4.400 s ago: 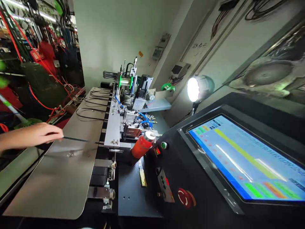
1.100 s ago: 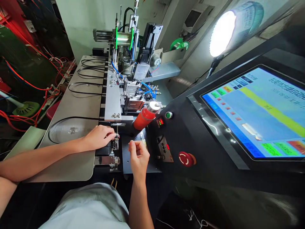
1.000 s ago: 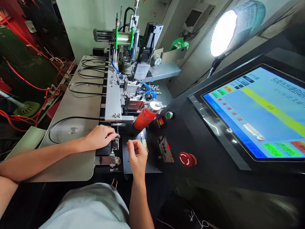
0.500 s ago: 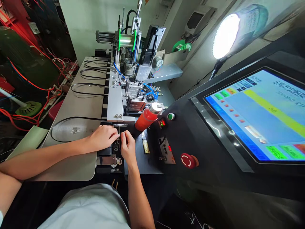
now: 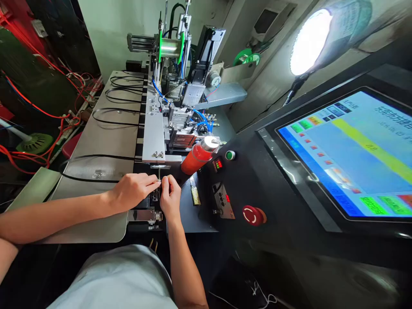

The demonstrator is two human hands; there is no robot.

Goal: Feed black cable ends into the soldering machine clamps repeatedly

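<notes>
Left hand (image 5: 137, 189) and right hand (image 5: 170, 195): fingers curled in, tips close together above small metal clamp (image 5: 155, 196); can't tell if they grip anything. Thin, round black cable (image 5: 109, 156) loops over smooth grey sheet-metal worktop (image 5: 103, 137), one side disappearing behind left hand, other reaching flat aluminium bar (image 5: 153, 137). Beyond right hand: glossy red cylindrical bottle (image 5: 195, 158), metal cap

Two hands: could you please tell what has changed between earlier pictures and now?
The left hand, first over the metal plate, moved right to the small clamp. The nearest black cable, stretched out then, now makes a loop. The right hand, first out of view, came in and moved left, close to the left. What they hold is too small to tell. Red bottle and lit lamp stayed.
</notes>
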